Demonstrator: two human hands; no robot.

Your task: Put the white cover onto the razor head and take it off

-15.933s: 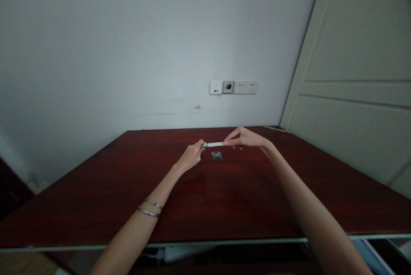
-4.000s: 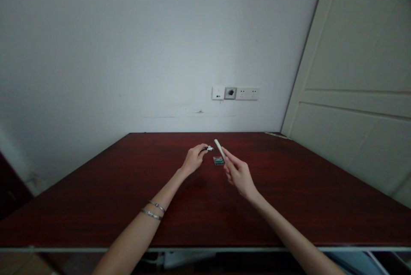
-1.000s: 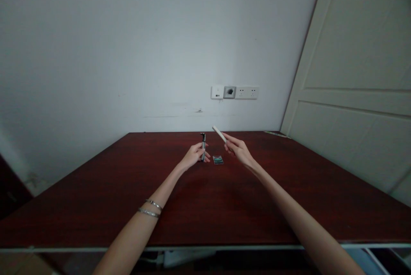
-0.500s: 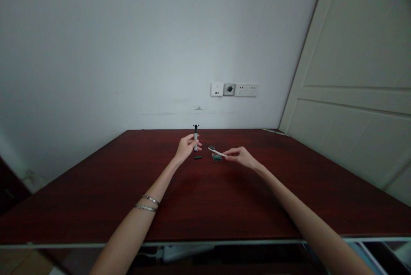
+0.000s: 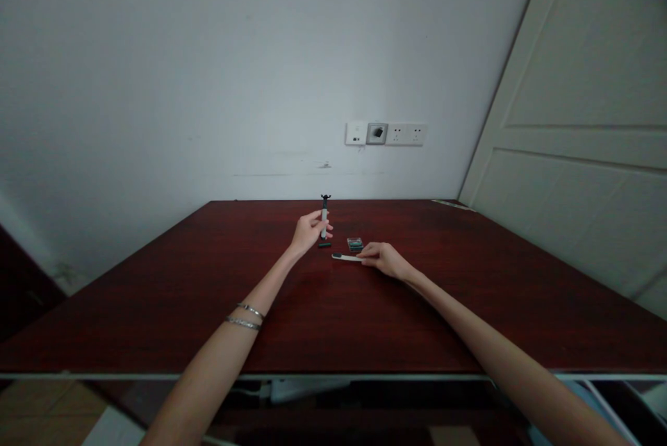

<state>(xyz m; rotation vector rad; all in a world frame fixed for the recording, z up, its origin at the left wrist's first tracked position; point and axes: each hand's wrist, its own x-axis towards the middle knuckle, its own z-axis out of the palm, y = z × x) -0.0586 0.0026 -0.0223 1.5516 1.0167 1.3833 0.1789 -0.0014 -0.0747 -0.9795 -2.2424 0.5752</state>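
Note:
My left hand is closed around a slim grey razor handle, held upright with its dark forked top above my fingers. My right hand rests low on the dark red table, its fingertips pinched on one end of a white stick-like part that lies flat on the wood. A small dark piece lies just below my left hand. A small teal cartridge case sits between my two hands, slightly farther back.
A white wall with a row of sockets stands behind the table. A pale panelled door runs along the right side. The table's front edge is near me, and two bracelets circle my left wrist.
My right hand has lowered the white part from the air down flat onto the table. My left hand keeps the razor handle upright. The small dark piece appeared on the table half a second ago.

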